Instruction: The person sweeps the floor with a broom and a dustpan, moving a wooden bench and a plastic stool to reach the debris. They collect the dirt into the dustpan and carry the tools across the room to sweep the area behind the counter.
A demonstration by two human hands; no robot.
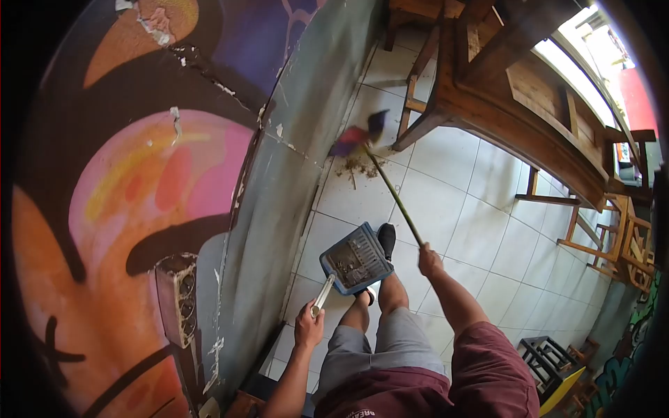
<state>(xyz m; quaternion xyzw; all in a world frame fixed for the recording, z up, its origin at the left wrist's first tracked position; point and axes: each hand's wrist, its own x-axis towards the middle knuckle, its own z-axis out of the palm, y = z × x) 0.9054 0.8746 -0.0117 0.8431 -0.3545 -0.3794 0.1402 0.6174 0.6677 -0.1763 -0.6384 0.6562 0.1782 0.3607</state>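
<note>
Person wears maroon shirt [397, 391], short right sleeve [493, 366] ending above elbow, pale lettering [365, 413] at front, partly cut off by frame edge. Light grey shorts [410, 341], legs bare below hem. Dark shoe [386, 242]; pale edging on other shoe [372, 297]. Left hand [309, 326], right hand [431, 260] bare.

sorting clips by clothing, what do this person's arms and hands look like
The left hand and right hand look bare, with no gloves or wristwear showing. A short maroon sleeve shows on the right; any left sleeve is out of view.
</note>
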